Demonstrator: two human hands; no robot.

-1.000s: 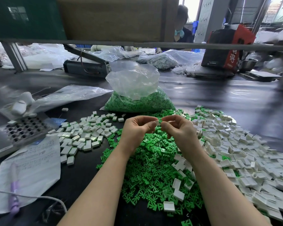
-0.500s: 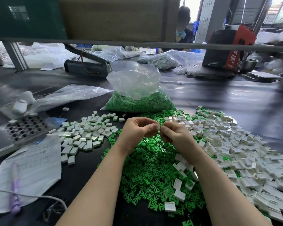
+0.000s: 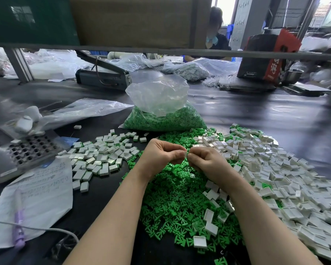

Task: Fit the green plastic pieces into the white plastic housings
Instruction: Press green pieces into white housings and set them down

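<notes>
Both hands meet over green pieces (image 3: pixel 172 197): left hand (image 3: pixel 161 155) pinches white housing (image 3: pixel 185 154), right hand (image 3: pixel 204 159) pinches too, contents hidden. Housing likely light, stiff, slick; grip edges. Spare housings (image 3: pixel 275 169) at 3 o'clock.

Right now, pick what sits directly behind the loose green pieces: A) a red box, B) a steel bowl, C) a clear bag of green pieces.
C: the clear bag of green pieces stands just beyond the loose green pile under both hands.
</notes>
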